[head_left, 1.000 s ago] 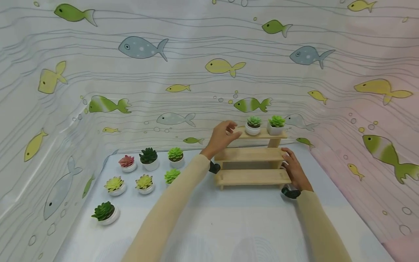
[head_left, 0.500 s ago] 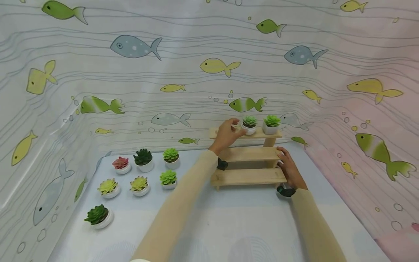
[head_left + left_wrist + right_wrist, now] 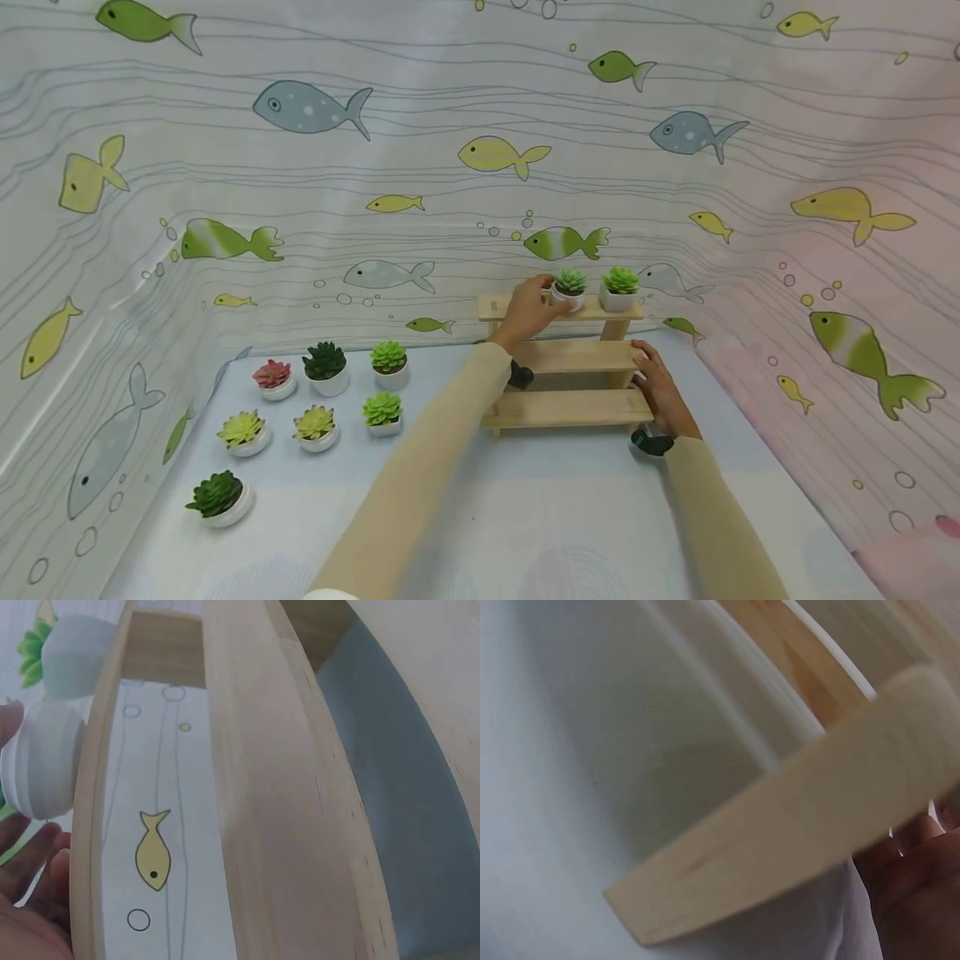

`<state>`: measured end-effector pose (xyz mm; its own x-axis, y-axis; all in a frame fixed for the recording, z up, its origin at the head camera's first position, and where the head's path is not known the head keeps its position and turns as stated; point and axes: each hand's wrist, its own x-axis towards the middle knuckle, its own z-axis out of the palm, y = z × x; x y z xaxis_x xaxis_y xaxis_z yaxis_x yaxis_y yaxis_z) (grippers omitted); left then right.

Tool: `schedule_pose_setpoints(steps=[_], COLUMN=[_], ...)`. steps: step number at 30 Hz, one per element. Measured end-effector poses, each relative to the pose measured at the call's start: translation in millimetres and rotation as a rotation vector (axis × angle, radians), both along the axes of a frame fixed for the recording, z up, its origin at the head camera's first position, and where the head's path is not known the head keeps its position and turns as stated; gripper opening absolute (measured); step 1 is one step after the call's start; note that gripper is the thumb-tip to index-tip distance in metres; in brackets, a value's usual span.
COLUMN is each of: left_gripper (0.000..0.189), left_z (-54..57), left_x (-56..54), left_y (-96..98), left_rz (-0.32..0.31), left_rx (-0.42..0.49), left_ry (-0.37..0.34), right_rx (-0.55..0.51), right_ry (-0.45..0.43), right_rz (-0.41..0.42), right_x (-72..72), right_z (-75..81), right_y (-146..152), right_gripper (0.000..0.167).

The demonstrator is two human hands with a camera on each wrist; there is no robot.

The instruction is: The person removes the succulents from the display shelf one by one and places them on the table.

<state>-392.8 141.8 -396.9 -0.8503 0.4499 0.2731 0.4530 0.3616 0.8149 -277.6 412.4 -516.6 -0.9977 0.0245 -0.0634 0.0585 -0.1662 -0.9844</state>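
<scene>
A three-tier wooden plant stand (image 3: 566,407) stands near the back wall. On its top tier my left hand (image 3: 529,313) holds a pale-green succulent (image 3: 571,282) in a round white pot, thumb in front and fingers behind. The left wrist view has that white pot (image 3: 46,761) between thumb and fingers, beside the tier's edge. A brighter green succulent (image 3: 620,282) in a square white pot sits just to its right. My right hand (image 3: 664,392) grips the stand's right end at the middle tier; in the right wrist view its fingers are partly hidden behind a wooden end piece (image 3: 802,817).
Several potted succulents occupy the left of the table: a red one (image 3: 273,377), dark green ones (image 3: 325,363), yellowish ones (image 3: 315,423) and light green ones (image 3: 383,410). A fish-patterned sheet (image 3: 420,167) rises behind and at both sides.
My left hand has moved right along the top tier, from beside the round pot to a hold on it. My right hand stays at the stand's end. The head view has shifted slightly.
</scene>
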Motion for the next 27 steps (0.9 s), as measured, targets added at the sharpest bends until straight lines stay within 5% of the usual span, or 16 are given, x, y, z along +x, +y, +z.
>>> schedule_pose_setpoints(steps=[6, 12, 27], left_gripper=[0.063, 0.062, 0.045], left_z=[1.4, -2.0, -3.8], left_x=[0.7, -3.2, -2.6], left_y=[3.9, 10.0, 5.9], left_rz=[-0.013, 0.007, 0.013], left_rx=[-0.023, -0.042, 0.095], left_ry=[-0.028, 0.026, 0.041], right_rx=[0.000, -0.006, 0.006], right_ry=[0.017, 0.013, 0.028], right_rz=[0.004, -0.012, -0.036], right_x=[-0.4, -5.9, -9.0], right_z=[-3.5, -15.6, -19.8], right_y=[2.5, 5.5, 6.1], right_gripper=[0.034, 0.038, 0.037])
